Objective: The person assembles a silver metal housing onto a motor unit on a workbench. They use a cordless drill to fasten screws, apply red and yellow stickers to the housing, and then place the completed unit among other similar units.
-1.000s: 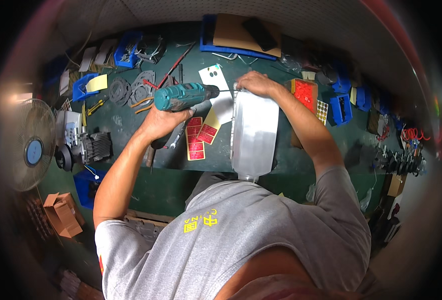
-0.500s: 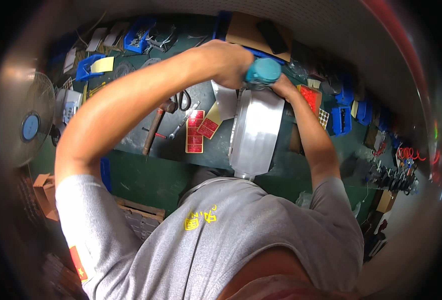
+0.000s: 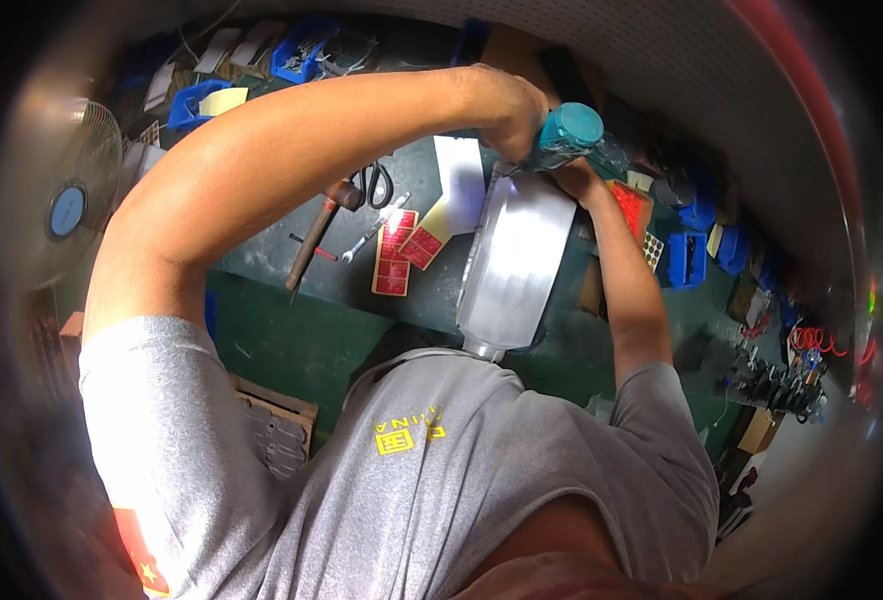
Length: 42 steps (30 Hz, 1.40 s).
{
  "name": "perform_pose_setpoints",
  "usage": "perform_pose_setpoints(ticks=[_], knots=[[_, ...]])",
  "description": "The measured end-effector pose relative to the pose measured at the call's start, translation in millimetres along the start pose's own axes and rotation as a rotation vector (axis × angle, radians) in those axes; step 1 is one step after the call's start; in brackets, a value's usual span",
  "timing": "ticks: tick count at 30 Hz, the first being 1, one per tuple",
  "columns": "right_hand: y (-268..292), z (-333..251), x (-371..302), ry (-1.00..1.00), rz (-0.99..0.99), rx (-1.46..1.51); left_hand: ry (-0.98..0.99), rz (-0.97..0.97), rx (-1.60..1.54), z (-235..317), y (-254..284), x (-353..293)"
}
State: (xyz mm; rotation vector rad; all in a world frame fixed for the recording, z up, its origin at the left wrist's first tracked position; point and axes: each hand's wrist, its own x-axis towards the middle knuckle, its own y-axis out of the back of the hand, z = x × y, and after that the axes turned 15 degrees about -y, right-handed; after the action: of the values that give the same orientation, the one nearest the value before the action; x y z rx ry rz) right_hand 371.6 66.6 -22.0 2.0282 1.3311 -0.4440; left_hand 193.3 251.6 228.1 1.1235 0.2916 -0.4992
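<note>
A long silver metal housing (image 3: pixel 518 265), with flat facets and a short neck at its near end, lies on the green workbench and points toward me. Above its far end is a teal, round-topped cylindrical thing (image 3: pixel 574 126) with what looks like clear plastic around its lower part; I cannot make out its kind. My left hand (image 3: pixel 510 112) is closed against the left side of this teal thing, its fingers mostly hidden. Just below, my right hand (image 3: pixel 582 182) reaches the housing's far right corner, its fingertips hidden.
Left of the housing lie red label sheets (image 3: pixel 394 255), white paper (image 3: pixel 460 168), a wrench (image 3: pixel 374 230), a hammer (image 3: pixel 314 235) and scissors (image 3: pixel 374 186). Blue bins (image 3: pixel 687 260) and an orange-red filled box (image 3: pixel 630 205) stand right. A fan (image 3: pixel 67 210) is far left.
My left hand and the teal thing have moved right and slightly away from me. My right hand has shifted slightly right. The housing stays nearly in place while the view has tilted a little.
</note>
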Motion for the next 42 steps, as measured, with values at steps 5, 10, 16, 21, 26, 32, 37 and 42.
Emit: perform_pose_setpoints(ticks=[5, 10, 16, 21, 26, 32, 37, 42], knots=[[-8.3, -33.7, -31.2, 0.066, 0.02, 0.013, -0.027, -0.003, 0.064, 6.7, -0.3, 1.8], [-10.5, -45.1, -38.0, 0.107, 0.07, -0.139, 0.006, -0.078, 0.043, 14.6, 8.1, -5.7], [-7.1, -27.0, -19.9, 0.143, 0.09, -0.194, -0.021, -0.029, 0.03, 6.4, -2.3, -2.1], [-9.1, -34.0, -22.8, 0.08, 0.051, -0.115, -0.037, -0.006, 0.097, 9.6, -6.5, -7.1], [7.6, -0.2, 1.3, -0.01, 0.032, -0.201, -0.054, 0.011, -0.077, 9.4, 8.6, -23.7], [8.6, 0.7, 11.0, -0.144, 0.106, -0.367, -0.045, 0.54, -0.27, -30.0, -45.0, -96.0], [-9.7, 5.3, -55.4, 0.251, 0.774, 0.54, 0.147, 0.99, -0.49, -75.3, -197.2, -148.8], [-54.6, 94.3, -174.9, 0.074, 0.925, 0.743, 0.398, 1.104, -0.472, -133.6, -350.8, -173.0]])
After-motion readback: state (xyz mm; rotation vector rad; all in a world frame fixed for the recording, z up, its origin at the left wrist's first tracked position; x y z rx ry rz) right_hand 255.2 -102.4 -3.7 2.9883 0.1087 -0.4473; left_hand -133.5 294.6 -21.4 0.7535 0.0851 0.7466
